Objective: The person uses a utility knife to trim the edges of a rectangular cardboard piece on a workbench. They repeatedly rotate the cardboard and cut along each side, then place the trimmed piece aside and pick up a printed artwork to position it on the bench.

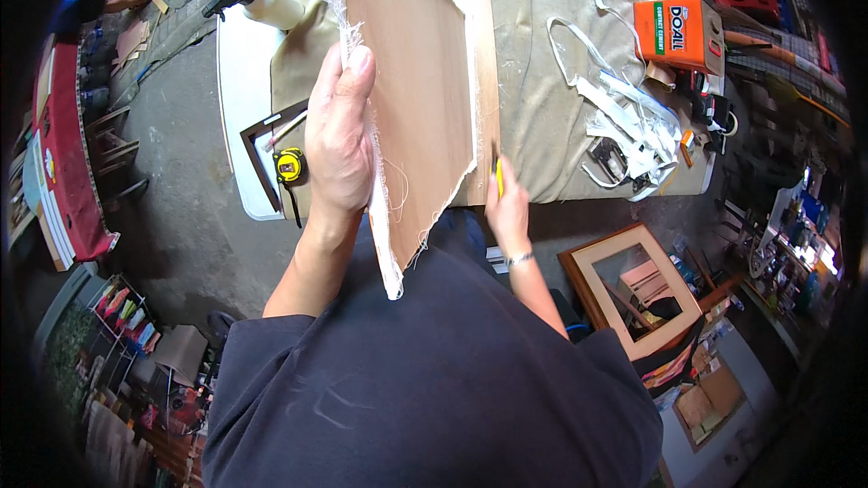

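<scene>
Board [416, 81] edge within left hand [339, 131] grip

Your left hand [339, 131] has bare table [242, 81] to its left, hemmed only by the tape measure [289, 165] and dark frame corner [262, 149]. Right of the board [416, 81], open cloth [542, 108] runs until white strips [633, 113] and an orange box [678, 32] crowd the far edge.

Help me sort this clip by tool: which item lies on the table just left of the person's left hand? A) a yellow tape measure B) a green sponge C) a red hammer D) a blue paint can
A: a yellow tape measure lies on the table just left of the left hand, which grips the frayed cloth-covered board.
</scene>
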Available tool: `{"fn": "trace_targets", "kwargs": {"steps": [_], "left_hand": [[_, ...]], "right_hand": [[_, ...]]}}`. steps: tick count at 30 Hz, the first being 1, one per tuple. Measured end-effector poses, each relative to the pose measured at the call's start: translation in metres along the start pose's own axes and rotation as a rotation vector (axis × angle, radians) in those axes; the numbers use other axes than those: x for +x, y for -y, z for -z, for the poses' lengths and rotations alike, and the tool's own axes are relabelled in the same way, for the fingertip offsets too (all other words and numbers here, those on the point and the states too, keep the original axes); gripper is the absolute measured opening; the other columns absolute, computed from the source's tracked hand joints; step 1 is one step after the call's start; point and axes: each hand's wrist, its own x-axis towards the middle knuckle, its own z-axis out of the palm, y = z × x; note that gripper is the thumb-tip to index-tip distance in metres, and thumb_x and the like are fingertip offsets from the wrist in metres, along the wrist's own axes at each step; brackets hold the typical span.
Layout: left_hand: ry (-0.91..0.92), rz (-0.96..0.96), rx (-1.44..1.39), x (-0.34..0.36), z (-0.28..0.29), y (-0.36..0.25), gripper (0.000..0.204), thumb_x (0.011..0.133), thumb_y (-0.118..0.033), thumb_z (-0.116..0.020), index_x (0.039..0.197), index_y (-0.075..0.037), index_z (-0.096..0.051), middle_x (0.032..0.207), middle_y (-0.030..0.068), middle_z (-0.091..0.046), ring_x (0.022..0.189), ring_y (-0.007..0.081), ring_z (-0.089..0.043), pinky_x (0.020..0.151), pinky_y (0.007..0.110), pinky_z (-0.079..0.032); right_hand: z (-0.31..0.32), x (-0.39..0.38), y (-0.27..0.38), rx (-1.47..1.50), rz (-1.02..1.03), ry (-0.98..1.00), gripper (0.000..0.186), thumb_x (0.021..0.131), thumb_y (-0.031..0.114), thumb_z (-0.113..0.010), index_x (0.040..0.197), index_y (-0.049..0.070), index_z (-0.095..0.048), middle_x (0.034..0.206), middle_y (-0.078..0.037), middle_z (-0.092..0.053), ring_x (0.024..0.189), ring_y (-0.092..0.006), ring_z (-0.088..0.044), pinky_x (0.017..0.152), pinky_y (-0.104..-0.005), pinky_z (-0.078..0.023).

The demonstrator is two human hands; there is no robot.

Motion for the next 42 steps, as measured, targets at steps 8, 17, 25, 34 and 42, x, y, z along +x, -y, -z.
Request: {"fn": "trace_targets", "kwargs": {"steps": [8,17,25,34,42], "left_hand": [[0.009,0.078,-0.102,0.004,0.001,0.004,0.034,0.104,-0.023,-0.043,0.126,0.002,-0.050,0.118,0.0055,-0.056,0.109,0.0094,-0.048,0.098,0.025,-0.035],[-0.001,0.087,-0.096,0.002,-0.003,-0.004,0.035,0.104,-0.022,-0.043,0.128,0.002,-0.048,0.120,0.0065,-0.056,0.112,0.0097,-0.048,0.099,0.025,-0.035],[0.058,-0.084,0.313,0.001,0.005,-0.004,0.035,0.104,-0.022,-0.042,0.129,0.003,-0.047,0.122,0.0080,-0.055,0.113,0.0104,-0.048,0.100,0.026,-0.035],[0.053,-0.097,0.305,0.004,0.003,-0.005,0.035,0.104,-0.020,-0.041,0.129,0.003,-0.047,0.122,0.0081,-0.056,0.113,0.0112,-0.049,0.100,0.026,-0.036],[0.010,0.005,0.012,0.005,0.001,-0.001,0.035,0.103,-0.020,-0.044,0.127,0.004,-0.048,0.120,0.0091,-0.058,0.109,0.0115,-0.052,0.097,0.025,-0.038]], "right_hand": [[-0.069,0.211,0.021,-0.058,0.079,-0.024,0.032,0.090,0.013,-0.056,0.120,0.000,-0.054,0.081,-0.028,-0.065,0.079,-0.0472,-0.064,0.070,-0.0536,-0.051],[-0.086,0.229,0.018,-0.099,0.071,0.003,0.029,0.090,0.013,-0.053,0.116,0.000,-0.055,0.082,-0.029,-0.065,0.079,-0.0466,-0.064,0.070,-0.0534,-0.051],[-0.088,0.236,0.015,-0.150,0.091,0.030,0.032,0.090,0.013,-0.054,0.119,0.000,-0.056,0.082,-0.029,-0.065,0.078,-0.0466,-0.064,0.068,-0.0532,-0.052],[-0.085,0.236,0.019,-0.189,0.038,0.073,0.020,0.088,0.010,-0.056,0.104,0.001,-0.060,0.084,-0.030,-0.064,0.084,-0.0463,-0.064,0.074,-0.0520,-0.052],[-0.069,0.155,0.012,-0.151,-0.062,0.132,0.037,0.090,0.013,-0.055,0.125,0.001,-0.056,0.084,-0.032,-0.064,0.082,-0.0484,-0.063,0.074,-0.0540,-0.052]]}}
